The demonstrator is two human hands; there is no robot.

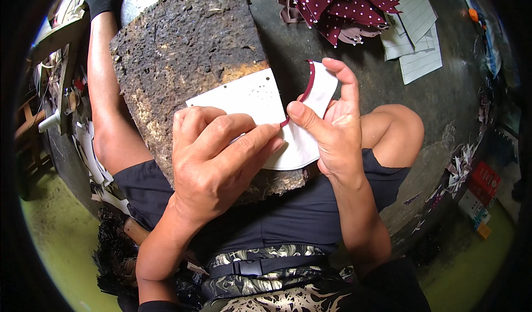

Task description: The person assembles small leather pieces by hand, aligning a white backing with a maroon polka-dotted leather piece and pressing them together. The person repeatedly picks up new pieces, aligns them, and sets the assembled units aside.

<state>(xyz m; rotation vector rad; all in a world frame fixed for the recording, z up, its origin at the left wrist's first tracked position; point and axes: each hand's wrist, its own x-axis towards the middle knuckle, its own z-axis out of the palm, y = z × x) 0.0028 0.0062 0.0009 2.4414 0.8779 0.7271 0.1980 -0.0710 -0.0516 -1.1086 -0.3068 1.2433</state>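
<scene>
My left hand is closed, its thumb and forefinger pinching the maroon edge of a curved white piece. That narrow maroon strip runs along the inner curve of the piece. Opposite it, my right hand grips the same piece, thumb on top and fingers behind, with the forefinger raised by its upper end. A white card with small dark dots lies on the rough dark board, partly under my left hand. I cannot tell where the card ends and the curved piece begins below my fingers.
A pile of maroon cut pieces with white dots lies at the far right, beside lined paper sheets. Scraps and a red packet are at the right edge. A wooden frame stands on the left.
</scene>
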